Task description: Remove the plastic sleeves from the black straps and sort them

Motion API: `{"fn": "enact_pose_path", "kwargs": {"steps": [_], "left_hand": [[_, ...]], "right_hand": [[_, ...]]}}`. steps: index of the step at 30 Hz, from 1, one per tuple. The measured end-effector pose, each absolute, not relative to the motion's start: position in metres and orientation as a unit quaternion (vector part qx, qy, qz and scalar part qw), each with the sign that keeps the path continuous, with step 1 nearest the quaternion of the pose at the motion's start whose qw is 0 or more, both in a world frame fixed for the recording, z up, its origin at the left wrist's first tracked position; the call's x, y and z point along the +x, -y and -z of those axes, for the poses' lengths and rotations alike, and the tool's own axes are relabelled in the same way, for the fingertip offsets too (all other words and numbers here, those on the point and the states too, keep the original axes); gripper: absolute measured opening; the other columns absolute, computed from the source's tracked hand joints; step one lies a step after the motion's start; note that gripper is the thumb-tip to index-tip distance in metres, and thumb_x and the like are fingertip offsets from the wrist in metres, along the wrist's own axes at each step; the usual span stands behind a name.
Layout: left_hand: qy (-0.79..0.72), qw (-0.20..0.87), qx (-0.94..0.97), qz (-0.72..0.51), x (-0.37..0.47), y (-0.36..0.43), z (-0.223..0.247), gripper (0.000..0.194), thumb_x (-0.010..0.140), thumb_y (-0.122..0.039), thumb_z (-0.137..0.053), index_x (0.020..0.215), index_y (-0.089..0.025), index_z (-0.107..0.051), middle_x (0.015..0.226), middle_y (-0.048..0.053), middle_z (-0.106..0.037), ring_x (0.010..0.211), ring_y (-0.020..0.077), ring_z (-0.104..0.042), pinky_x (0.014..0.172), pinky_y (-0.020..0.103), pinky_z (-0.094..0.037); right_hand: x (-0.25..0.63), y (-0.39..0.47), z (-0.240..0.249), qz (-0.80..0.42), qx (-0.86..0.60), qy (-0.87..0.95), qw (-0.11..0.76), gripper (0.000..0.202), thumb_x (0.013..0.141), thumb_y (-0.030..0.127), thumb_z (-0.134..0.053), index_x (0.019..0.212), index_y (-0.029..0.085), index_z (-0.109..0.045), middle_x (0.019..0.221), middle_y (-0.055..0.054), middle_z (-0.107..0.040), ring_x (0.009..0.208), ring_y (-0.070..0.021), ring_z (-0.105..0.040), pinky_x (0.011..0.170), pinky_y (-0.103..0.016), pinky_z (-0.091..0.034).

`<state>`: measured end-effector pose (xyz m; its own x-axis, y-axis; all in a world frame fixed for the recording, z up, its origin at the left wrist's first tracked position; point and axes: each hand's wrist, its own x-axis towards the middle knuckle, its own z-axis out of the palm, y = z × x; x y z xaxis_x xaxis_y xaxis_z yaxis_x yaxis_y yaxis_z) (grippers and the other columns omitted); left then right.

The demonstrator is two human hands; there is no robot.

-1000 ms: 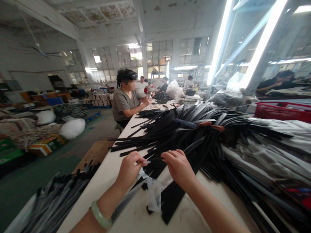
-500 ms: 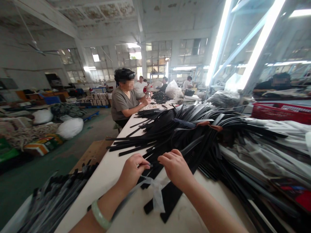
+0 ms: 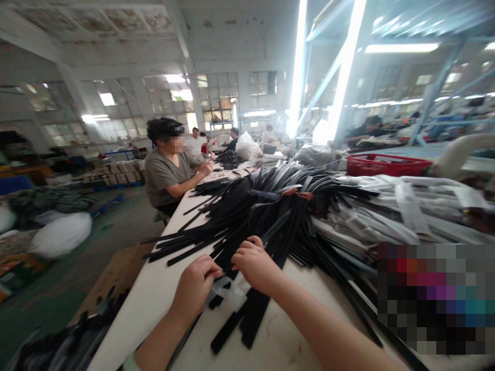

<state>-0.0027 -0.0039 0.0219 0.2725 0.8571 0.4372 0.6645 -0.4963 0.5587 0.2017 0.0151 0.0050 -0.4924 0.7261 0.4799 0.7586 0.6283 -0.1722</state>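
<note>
My left hand [image 3: 197,283] is closed in a pinch over the white table [image 3: 309,319]. A dark strip [image 3: 184,342] in clear plastic runs from it back under my forearm. Crumpled clear plastic film [image 3: 232,298] hangs just right of my left fingertips. My right hand [image 3: 253,265] is closed too, a short gap away, fingers curled inward; what they grip is hidden. Beneath and beyond both hands spreads a big pile of flat black strips [image 3: 240,216]. Several strip ends [image 3: 251,324] lie on the table below my right hand. A pale green bangle [image 3: 131,362] circles my left wrist.
White plastic-wrapped strips [image 3: 402,201] are heaped at right, before a red crate [image 3: 386,165]. A co-worker [image 3: 170,170] sits along the table's left side. More dark strips [image 3: 77,335] lie low at left, by cardboard [image 3: 112,278]. Bright tube lights [image 3: 297,67] stand behind the pile.
The view has turned right, so the scene shifts left. Both hands stay closed and close together. The plastic film, which hung down long, is now bunched up under my fingers.
</note>
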Motion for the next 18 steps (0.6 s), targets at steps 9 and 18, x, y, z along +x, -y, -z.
{"fn": "enact_pose_path", "kwargs": {"steps": [9, 18], "left_hand": [[-0.501, 0.219, 0.783, -0.298, -0.004, 0.001, -0.020, 0.023, 0.076, -0.037, -0.049, 0.065, -0.020, -0.057, 0.072, 0.002, -0.059, 0.075, 0.0206, -0.056, 0.071, 0.029, -0.040], [-0.526, 0.171, 0.820, -0.150, -0.004, -0.011, -0.011, 0.026, 0.086, -0.032, -0.026, 0.073, -0.023, -0.047, 0.073, 0.006, -0.063, 0.072, 0.0228, -0.061, 0.066, 0.031, -0.039]], "right_hand": [[0.193, -0.011, -0.018, 0.070, -0.355, 0.910, 0.203, 0.016, 0.088, 0.029, -0.058, 0.074, 0.021, -0.063, 0.073, 0.003, -0.067, 0.085, -0.0157, -0.053, 0.092, -0.036, -0.029], [0.179, -0.011, -0.047, 0.153, -0.419, 0.887, 0.121, 0.016, 0.086, 0.039, -0.062, 0.084, 0.023, -0.065, 0.090, 0.004, -0.070, 0.089, -0.0189, -0.060, 0.089, -0.039, -0.037]]}}
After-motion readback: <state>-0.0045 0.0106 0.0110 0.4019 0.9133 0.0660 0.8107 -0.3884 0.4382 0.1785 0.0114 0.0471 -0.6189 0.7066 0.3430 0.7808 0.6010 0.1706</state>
